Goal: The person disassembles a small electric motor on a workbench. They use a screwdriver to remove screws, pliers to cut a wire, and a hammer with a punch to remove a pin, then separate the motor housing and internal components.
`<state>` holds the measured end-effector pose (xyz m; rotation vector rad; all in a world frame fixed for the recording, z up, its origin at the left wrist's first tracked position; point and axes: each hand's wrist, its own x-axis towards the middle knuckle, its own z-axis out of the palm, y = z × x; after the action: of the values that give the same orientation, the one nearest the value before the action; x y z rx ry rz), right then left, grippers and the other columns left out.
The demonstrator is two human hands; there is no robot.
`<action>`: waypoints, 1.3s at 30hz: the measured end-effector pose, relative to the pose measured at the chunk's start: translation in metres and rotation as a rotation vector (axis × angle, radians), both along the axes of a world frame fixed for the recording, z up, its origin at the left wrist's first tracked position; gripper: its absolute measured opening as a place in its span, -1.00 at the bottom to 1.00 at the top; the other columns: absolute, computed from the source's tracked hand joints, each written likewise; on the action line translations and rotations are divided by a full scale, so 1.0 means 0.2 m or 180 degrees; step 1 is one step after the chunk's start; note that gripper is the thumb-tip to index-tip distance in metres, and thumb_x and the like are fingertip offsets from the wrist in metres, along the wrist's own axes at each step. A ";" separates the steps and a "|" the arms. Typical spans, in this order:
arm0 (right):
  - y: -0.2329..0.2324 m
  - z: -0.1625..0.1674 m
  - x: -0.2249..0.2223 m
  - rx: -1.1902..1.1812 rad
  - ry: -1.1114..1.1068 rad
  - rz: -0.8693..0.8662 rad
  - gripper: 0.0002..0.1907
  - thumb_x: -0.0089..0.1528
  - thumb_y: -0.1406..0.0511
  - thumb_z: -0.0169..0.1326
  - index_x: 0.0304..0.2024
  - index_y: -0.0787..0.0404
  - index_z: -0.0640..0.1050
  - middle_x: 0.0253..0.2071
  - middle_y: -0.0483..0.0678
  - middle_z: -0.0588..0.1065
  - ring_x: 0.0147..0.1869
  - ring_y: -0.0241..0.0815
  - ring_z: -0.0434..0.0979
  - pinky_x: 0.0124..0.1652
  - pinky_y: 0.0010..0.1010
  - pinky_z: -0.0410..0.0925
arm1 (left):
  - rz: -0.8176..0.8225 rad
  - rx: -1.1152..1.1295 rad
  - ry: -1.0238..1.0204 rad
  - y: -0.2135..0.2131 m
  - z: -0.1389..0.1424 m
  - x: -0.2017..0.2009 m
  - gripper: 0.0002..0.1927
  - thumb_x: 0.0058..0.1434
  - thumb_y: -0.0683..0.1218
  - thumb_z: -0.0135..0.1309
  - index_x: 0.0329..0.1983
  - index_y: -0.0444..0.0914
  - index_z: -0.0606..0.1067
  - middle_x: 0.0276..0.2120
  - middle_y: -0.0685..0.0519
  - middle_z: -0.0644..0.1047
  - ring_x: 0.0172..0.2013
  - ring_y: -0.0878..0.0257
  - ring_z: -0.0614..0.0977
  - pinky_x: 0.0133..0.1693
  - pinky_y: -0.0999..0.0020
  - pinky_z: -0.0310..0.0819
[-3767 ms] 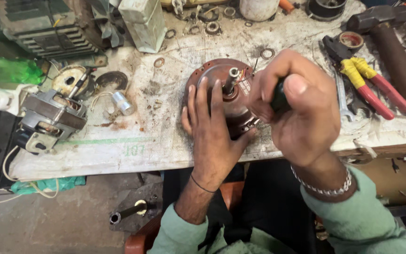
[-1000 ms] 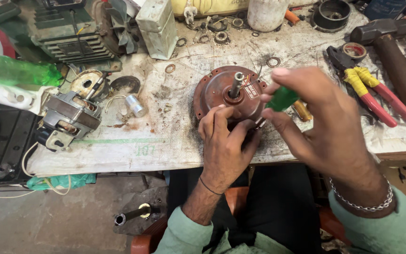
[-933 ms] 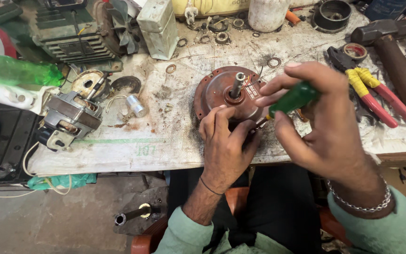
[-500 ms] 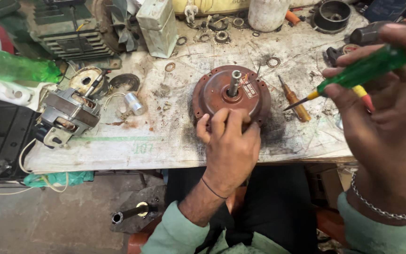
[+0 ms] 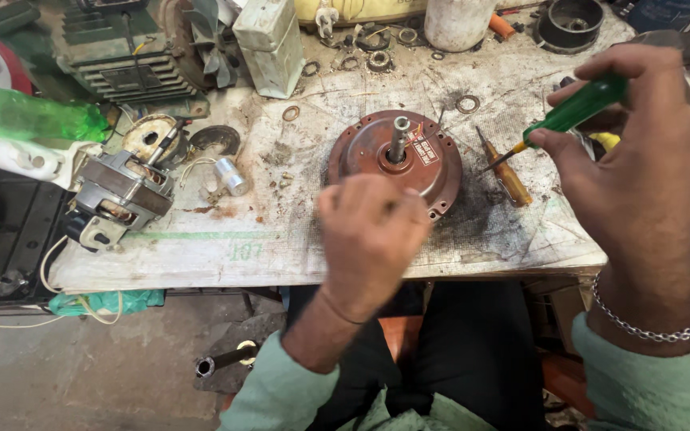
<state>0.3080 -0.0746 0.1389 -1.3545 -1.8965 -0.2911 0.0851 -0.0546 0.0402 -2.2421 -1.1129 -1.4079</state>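
A round, rusty-brown motor housing (image 5: 393,156) with an upright steel shaft lies on the dirty workbench (image 5: 281,231). My left hand (image 5: 373,235) hovers just in front of it, fingers curled into a loose fist, holding nothing I can see. My right hand (image 5: 636,175) is raised to the right of the housing and grips a green-handled screwdriver (image 5: 573,112), whose tip points left and down towards the bench. A second screwdriver with an amber handle (image 5: 509,175) lies on the bench beside the housing.
A small electric motor with exposed windings (image 5: 121,191) and a silver capacitor (image 5: 231,175) lie at the left. A green motor block (image 5: 125,52), a pale box (image 5: 269,44), a white can (image 5: 457,20), washers and rings crowd the back. A green bottle (image 5: 29,116) is at far left.
My right hand lifted the green screwdriver off the housing and swung it right. My left hand let go of the housing rim and pulled back toward me.
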 end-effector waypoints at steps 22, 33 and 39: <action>-0.05 0.02 -0.01 -0.0175 0.0285 0.0422 -0.40 0.35 0.68 0.19 0.25 0.41 0.13 0.07 0.29 0.44 0.15 0.07 0.63 0.03 -0.37 0.58 | -0.0412 -0.1555 -0.0675 0.10 -0.04 -0.20 -0.26 0.32 -0.27 -0.02 0.51 -0.56 0.00 0.33 -0.49 0.33 0.31 -0.30 0.46 0.31 -0.04 0.37; -0.07 -0.02 0.03 -0.0108 0.0344 0.0531 -0.36 0.42 0.69 0.14 0.34 0.32 0.08 0.09 0.28 0.42 0.28 0.08 0.59 0.11 -0.32 0.52 | -0.0385 -0.2116 -0.0527 -0.09 0.11 -0.30 -0.03 0.04 -0.12 0.43 0.44 -0.39 0.15 -0.12 -0.21 0.60 -0.10 -0.01 0.69 -0.15 0.18 0.62; -0.10 -0.05 0.06 -0.0184 0.0636 0.0821 -0.31 0.51 0.68 0.06 0.47 0.19 0.01 0.15 0.20 0.37 0.34 0.05 0.51 0.25 -0.25 0.50 | -0.0172 -0.1376 -0.0288 -0.02 0.09 -0.31 0.03 -0.21 -0.05 0.51 0.34 -0.31 0.28 -0.09 -0.06 0.51 -0.01 0.01 0.52 0.07 0.10 0.38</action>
<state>0.3204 -0.0936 0.1287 -1.1144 -1.8949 0.0273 0.0226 -0.0584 0.0582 -2.5305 -1.5213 -1.4090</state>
